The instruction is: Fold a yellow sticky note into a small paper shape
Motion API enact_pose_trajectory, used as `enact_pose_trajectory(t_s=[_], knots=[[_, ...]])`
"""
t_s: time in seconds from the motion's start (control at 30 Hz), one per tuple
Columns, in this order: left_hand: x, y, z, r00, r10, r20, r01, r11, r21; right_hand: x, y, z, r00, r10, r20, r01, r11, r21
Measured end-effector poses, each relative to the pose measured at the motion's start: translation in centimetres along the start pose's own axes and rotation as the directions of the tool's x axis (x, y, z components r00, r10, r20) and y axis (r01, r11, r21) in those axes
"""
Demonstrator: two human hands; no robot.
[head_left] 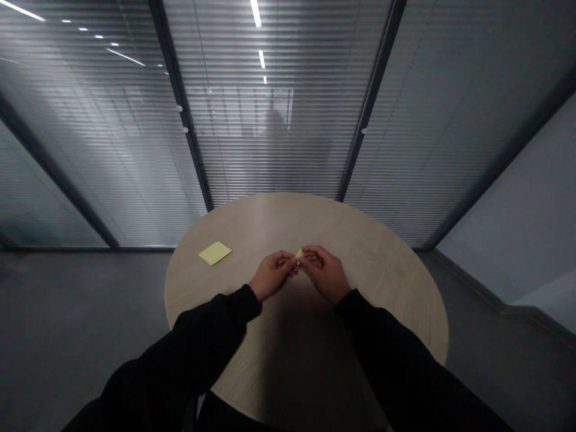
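Observation:
Between my two hands is a small folded piece of yellow paper (299, 255), pointed at its top. My left hand (275, 271) pinches its left side between thumb and fingers. From the right, my right hand (326, 270) grips the same paper, with the thumb below and the index finger near the tip. Fingers cover much of the paper, so its full shape is hidden. Off to the left, a pad of yellow sticky notes (215, 253) lies flat on the table, apart from both hands.
The round wooden table (382, 282) has its far edge close to a glass partition with blinds (274, 162) and dark frames. Grey floor (81, 324) shows on both sides, and a pale wall (531, 210) stands at the right.

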State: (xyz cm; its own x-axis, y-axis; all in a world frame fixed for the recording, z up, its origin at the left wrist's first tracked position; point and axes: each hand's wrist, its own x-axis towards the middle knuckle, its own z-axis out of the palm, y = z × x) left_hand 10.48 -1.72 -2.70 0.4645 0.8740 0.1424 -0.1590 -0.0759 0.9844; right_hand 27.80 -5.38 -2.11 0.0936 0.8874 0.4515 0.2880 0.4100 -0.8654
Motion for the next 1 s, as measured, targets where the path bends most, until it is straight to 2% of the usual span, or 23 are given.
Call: enact_pose_trajectory(t_s=[0.23,0.43,0.57,0.8,1.0], knots=[[-0.2,0.3,0.1,0.998,-0.054,0.013,0.055,0.997,-0.059,-0.2,-0.6,0.1,0.996,0.024,-0.082,-0.029,0.998,-0.06],[0.0,0.2,0.0,0.999,-0.052,-0.009,0.051,0.994,-0.097,-0.2,-1.4,-0.1,0.99,-0.139,-0.002,0.136,0.975,-0.178],[0.0,0.1,-0.1,1.0,-0.026,0.012,0.026,0.999,-0.043,-0.2,-1.3,-0.2,0.981,-0.193,0.019,0.192,0.953,-0.236],[-0.1,0.1,0.2,0.998,0.023,0.056,-0.023,1.0,0.001,-0.2,-1.5,-0.3,0.975,-0.22,-0.02,0.204,0.934,-0.292],[0.1,0.1,0.1,0.998,0.058,0.013,-0.058,0.998,0.005,-0.4,-1.6,0.3,0.978,-0.207,-0.026,0.192,0.94,-0.281]])
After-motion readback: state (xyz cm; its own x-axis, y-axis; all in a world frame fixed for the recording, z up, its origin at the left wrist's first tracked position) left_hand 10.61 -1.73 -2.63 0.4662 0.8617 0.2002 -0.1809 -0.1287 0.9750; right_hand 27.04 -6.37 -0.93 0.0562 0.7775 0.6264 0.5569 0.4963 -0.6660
